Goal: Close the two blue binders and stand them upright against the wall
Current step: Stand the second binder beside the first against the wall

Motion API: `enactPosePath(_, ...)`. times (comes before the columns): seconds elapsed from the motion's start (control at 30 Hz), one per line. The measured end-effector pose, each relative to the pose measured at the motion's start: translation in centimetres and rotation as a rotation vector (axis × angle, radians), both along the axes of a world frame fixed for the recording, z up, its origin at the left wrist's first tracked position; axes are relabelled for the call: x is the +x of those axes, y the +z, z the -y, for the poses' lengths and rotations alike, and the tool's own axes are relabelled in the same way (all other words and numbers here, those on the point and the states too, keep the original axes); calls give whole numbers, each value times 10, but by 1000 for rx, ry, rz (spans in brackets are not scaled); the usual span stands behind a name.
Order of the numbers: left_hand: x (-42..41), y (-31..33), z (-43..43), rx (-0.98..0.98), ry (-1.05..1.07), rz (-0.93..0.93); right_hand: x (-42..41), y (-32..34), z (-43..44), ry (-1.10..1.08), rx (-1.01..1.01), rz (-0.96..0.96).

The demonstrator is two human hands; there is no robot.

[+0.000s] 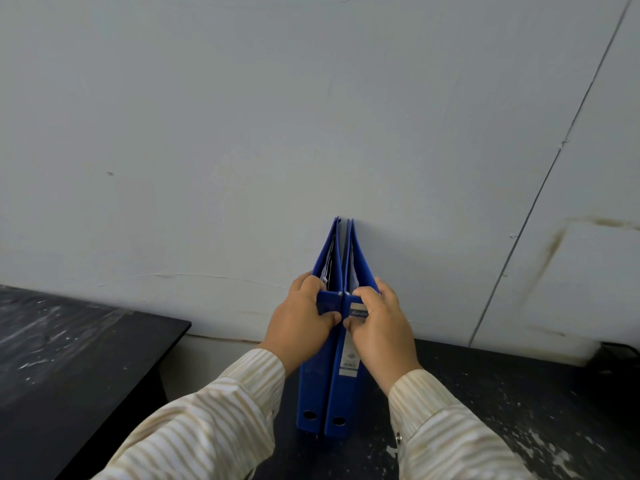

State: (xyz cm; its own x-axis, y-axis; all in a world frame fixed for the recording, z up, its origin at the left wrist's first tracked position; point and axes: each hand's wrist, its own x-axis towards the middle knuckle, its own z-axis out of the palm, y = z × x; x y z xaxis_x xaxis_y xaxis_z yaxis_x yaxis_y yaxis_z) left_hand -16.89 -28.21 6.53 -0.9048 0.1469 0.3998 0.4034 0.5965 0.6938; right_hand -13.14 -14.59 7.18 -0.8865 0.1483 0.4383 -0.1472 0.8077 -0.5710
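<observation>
Two closed blue binders stand upright side by side on a dark table, spines toward me, far edges touching the white wall (311, 133). The left binder (311, 393) has a plain spine with a finger hole near the bottom. The right binder (343, 400) carries a label strip on its spine. My left hand (299, 317) grips the top of the left binder's spine, thumb across its front. The right binder's top is held the same way by my right hand (377, 323). White paper edges show inside both binders from above.
The dark table (502, 410) under the binders is speckled with white marks. A second black table (69, 358) stands to the left, with a gap between the two. A vertical seam runs down the wall at the right.
</observation>
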Motion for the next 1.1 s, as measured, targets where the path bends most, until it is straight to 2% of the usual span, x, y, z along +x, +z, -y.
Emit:
enactPosePath(0.3, 6, -2, 2, 109, -10, 73, 4, 0, 2, 8, 4, -15)
enactPosePath(0.63, 12, -1, 5, 183, -39, 52, 12, 5, 1, 5, -56, -32)
enactPosePath(1.1, 32, -4, 8, 86, 126, -178, 26, -1, -6, -1, -121, -68)
